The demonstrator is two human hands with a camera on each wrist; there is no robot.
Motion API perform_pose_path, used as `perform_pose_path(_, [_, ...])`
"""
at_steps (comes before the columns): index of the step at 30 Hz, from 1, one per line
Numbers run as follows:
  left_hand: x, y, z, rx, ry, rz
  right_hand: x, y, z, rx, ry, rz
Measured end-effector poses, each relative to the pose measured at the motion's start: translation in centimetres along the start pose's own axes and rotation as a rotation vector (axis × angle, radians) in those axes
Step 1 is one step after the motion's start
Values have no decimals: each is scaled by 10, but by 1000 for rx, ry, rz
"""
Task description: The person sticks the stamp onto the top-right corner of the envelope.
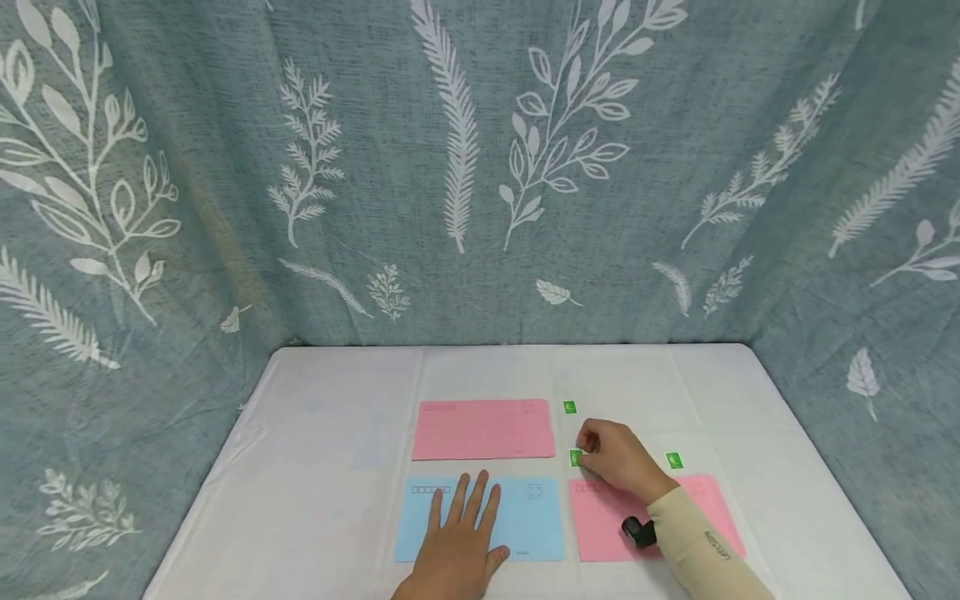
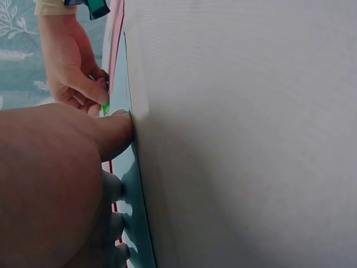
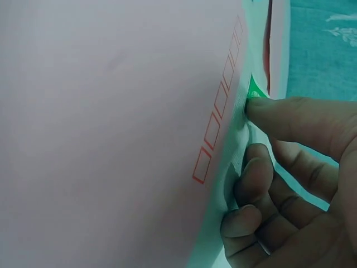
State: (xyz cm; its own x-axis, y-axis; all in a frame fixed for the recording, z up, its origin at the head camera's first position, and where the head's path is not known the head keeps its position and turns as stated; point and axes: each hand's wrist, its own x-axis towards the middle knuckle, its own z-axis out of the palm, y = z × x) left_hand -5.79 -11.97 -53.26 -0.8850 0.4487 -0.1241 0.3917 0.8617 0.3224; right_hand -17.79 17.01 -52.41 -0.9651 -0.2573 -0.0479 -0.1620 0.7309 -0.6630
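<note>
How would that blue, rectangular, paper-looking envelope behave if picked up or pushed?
The blue envelope is probably light and bendy: its edge looks thin. Lying flat, it would likely slide rather than tip, though the person's left hand rests on it.

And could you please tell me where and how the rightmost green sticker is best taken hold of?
I'd pinch the rightmost green sticker by its right edge, coming from the right: it looks thin and lies flat on the white table, so a fingernail under an edge should help. The pink envelope lies at its near side and the right hand to its left.
</note>
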Motion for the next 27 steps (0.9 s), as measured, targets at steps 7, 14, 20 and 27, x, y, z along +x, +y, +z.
perform_pose_path(7, [-1,1,-3,8,-6,-8,0,2,-3,9,-9,10])
perform_pose_path(14, [1,-1,0,-16,-25,-4,2,3,-8,28,-42,18])
perform_pose_path(20, [1,-4,5,-24,16,18,5,4,-11,36,-63,39])
perform_pose_path(27, [2,-8,13,-11,55,26,6,4,-10,40,-59,37])
